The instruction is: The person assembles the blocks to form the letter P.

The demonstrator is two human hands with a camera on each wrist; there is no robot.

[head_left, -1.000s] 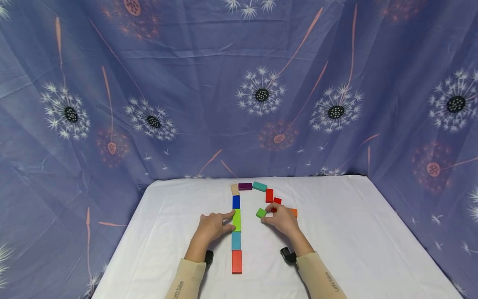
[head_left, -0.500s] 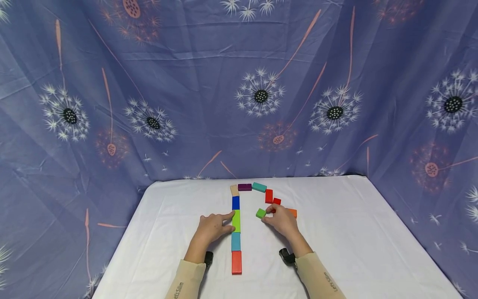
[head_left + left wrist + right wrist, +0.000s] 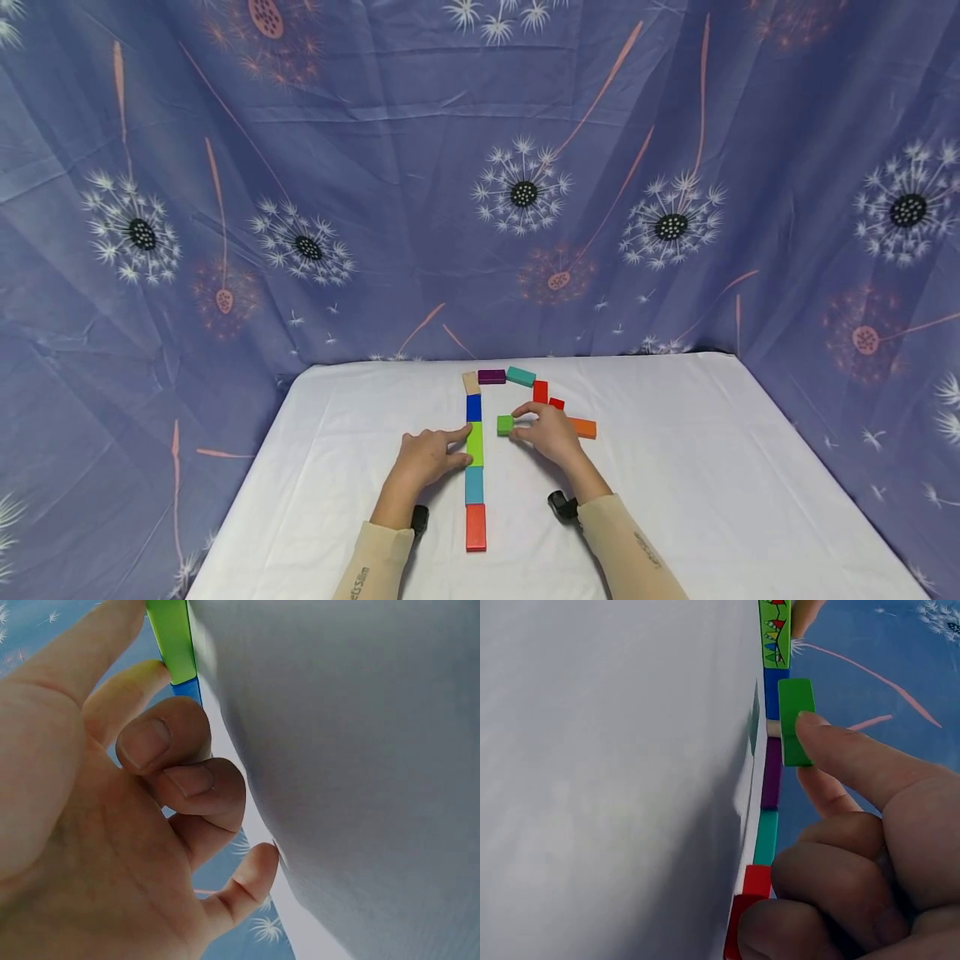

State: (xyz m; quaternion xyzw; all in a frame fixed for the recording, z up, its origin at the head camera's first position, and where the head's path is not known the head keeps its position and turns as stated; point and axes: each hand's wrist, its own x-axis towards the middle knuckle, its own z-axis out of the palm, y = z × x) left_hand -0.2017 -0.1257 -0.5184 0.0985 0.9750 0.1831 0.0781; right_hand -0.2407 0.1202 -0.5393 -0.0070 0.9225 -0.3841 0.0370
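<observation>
My left hand reaches in from the left, its thumb and index fingertips touching the left side of the lime-green block. In the left wrist view, the index fingertip meets that block near its blue neighbour, while the other fingers bend loosely. My right hand pinches a small green block between thumb and index finger, just right of the column. The right wrist view has this green block held over the white cloth, the remaining fingers curled below it.
Below the lime block lie a light-blue block and a red one; above it, blue and tan. Purple, teal and red blocks curve rightward. An orange block lies beside my right hand.
My right hand has moved left with the green block, bringing it closer to the column and turning it squarer to it. The left hand has stayed in place.
</observation>
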